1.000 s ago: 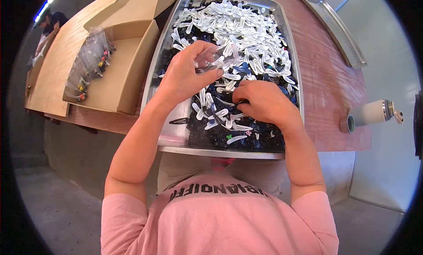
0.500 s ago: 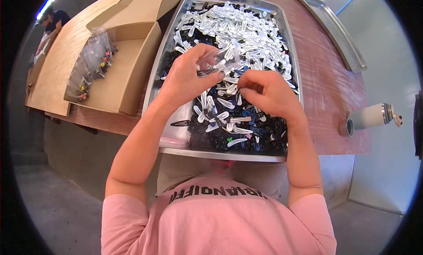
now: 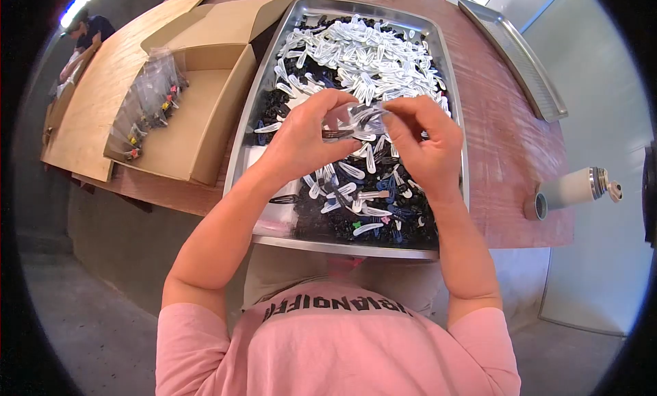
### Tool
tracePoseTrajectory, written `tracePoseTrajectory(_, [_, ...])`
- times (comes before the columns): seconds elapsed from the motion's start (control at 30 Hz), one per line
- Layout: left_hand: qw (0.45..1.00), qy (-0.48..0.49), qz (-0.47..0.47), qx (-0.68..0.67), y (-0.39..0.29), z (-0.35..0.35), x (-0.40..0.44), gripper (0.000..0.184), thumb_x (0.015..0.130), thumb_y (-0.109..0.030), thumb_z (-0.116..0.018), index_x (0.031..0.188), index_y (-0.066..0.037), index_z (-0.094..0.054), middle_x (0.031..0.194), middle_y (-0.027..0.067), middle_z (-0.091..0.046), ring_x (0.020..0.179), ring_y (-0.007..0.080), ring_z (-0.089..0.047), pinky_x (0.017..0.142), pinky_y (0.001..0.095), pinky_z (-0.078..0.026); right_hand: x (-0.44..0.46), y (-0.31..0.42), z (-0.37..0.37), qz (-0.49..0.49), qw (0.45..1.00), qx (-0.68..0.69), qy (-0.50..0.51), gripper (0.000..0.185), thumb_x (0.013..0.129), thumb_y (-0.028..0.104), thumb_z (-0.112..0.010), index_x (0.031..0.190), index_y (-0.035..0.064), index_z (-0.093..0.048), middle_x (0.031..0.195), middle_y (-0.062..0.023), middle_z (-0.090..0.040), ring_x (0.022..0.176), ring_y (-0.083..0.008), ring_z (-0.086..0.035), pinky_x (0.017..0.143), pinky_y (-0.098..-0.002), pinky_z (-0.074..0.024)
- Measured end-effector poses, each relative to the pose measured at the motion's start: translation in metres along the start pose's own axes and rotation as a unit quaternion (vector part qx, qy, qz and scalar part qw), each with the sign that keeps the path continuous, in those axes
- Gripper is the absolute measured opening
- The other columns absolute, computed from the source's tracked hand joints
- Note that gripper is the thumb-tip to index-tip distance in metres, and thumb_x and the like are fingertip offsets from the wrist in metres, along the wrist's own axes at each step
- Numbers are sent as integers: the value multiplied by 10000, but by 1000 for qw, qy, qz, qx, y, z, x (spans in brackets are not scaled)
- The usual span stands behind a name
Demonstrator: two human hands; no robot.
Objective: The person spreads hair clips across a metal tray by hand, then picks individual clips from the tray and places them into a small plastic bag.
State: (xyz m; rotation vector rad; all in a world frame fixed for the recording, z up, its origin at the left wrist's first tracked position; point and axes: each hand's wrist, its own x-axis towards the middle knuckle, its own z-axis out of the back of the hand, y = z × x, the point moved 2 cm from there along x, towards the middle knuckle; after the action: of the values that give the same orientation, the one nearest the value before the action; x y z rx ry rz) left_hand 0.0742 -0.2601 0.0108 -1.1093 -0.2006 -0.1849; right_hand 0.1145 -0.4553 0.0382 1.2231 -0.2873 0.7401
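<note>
A clear plastic bag with dark clips in it is held by my left hand, its thumb and fingers pinched on the bag's left side. At the bag's right edge is my right hand, fingers closed at its mouth; whether it holds a clip there is too small to tell. Both hands are above a metal tray of hair clips. White clips are heaped at the back. Black, blue and white clips lie mixed nearer my body.
An open cardboard box on the left holds filled plastic bags. At the right are a flask, a cup and another metal tray. A person is at the far left.
My right hand has risen from the mixed clips to the bag's edge. My left hand still holds the bag, now slightly farther right. The view has shifted a little.
</note>
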Motion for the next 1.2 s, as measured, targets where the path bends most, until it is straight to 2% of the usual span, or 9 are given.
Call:
tracePoseTrajectory(0.13, [998,-3,-40,-42,6,-2,1,537,708,-129,-826,1186,-38,-597,970,70,-632,867,168,-604,756,318,-512,0,0,1,14,1000,1,-22,124,930,58,-678,1039,-3,-680,861,27,-650,730,-21,-547,623,-182,-425])
tracePoseTrajectory(0.23, [991,25,13,-132,1,4,1,502,749,-146,-829,1185,-39,-604,965,37,-628,895,137,-604,757,292,-517,3,-4,7,-13,998,18,-62,127,937,69,-674,1042,-2,-680,859,30,-655,735,-21,-547,637,-180,-425])
tracePoseTrajectory(0.33, [933,50,66,-351,0,12,2,451,813,-179,-818,1189,-34,-616,980,6,-610,909,91,-578,755,252,-506,6,-14,7,-43,998,14,-42,127,931,82,-680,1029,2,-687,847,24,-660,728,-28,-552,651,-190,-436])
tracePoseTrajectory(0.4, [966,15,39,-256,3,11,2,456,808,-170,-820,1194,-37,-617,978,9,-607,894,95,-571,762,253,-498,4,-18,2,-71,992,-58,82,109,913,73,-686,1000,8,-695,843,8,-671,728,-40,-567,649,-208,-455])
tracePoseTrajectory(0.53, [970,1,46,-237,8,10,3,469,804,-173,-823,1199,-33,-614,989,16,-608,893,104,-572,787,263,-494,-1,-14,-9,-48,970,-83,223,131,844,45,-705,971,15,-700,787,-57,-669,702,-106,-618,642,-248,-481])
tracePoseTrajectory(0.7, [981,-19,46,-185,6,12,3,480,794,-163,-821,1206,-32,-613,996,34,-610,902,117,-579,796,285,-497,-12,-13,-28,12,931,-95,352,160,818,90,-702,970,42,-699,859,-104,-681,766,-262,-663,695,-362,-523])
tracePoseTrajectory(0.83, [982,-9,51,-184,9,12,3,446,814,-111,-798,1223,-80,-622,1028,6,-545,891,72,-530,775,235,-451,-20,-16,-36,-15,882,-184,434,243,821,147,-705,1048,73,-657,894,-99,-635,820,-306,-653,735,-424,-518])
tracePoseTrajectory(1.07, [986,-25,44,-160,6,13,3,481,793,-176,-817,1200,-22,-613,992,38,-607,893,117,-587,794,288,-503,-23,-13,-40,-15,870,-191,454,285,835,178,-706,1094,89,-625,980,-106,-618,871,-322,-646,749,-428,-516])
tracePoseTrajectory(1.2, [988,-21,42,-147,8,13,3,486,794,-187,-816,1203,-19,-612,997,41,-611,901,116,-589,800,288,-504,-23,-12,-43,-34,871,-205,446,214,834,172,-695,1010,71,-629,990,-109,-627,909,-330,-648,769,-442,-524])
